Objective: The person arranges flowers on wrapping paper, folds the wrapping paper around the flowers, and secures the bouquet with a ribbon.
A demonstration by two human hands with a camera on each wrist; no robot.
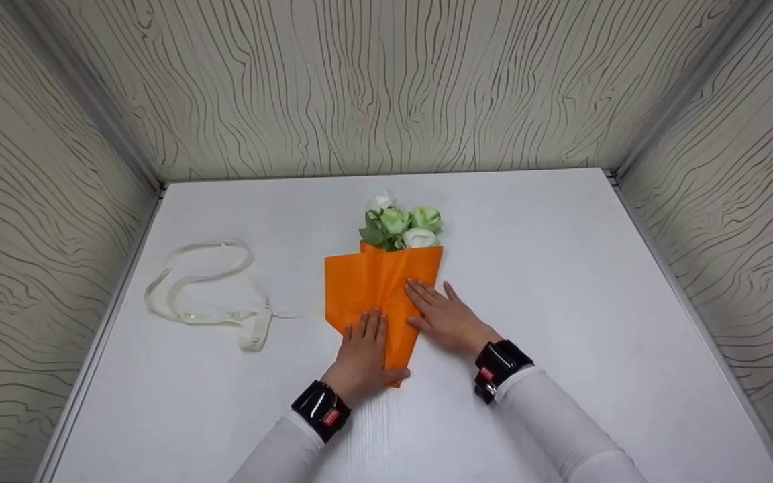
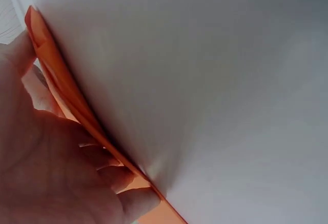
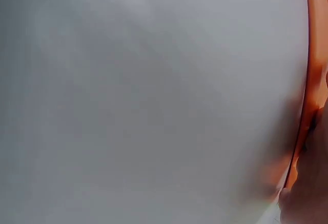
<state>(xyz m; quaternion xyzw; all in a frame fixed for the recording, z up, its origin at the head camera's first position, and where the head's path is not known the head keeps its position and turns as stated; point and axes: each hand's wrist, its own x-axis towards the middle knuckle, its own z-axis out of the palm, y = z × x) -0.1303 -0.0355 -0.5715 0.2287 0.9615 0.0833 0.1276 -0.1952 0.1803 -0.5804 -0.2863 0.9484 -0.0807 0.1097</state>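
A small bouquet of white and pale green flowers [image 1: 394,220] lies on the table, wrapped in orange paper [image 1: 346,278] that narrows toward the near end. My left hand [image 1: 363,362] rests on the lower left part of the wrap, fingers straight, thumb across its narrow tip. On the right side of the paper, my right hand [image 1: 450,320] lies flat with fingers extended. The left wrist view shows the folded paper edge [image 2: 64,78] along the fingers. In the right wrist view only a strip of paper [image 3: 318,44] and part of the hand appear. The stems are hidden.
A cream ribbon [image 1: 255,329] with faint printing lies in loose loops to the left, a thin length reaching the paper's left edge. The white table [image 1: 561,268] is bounded by wood-grain patterned panels [image 1: 373,87] at the back and sides.
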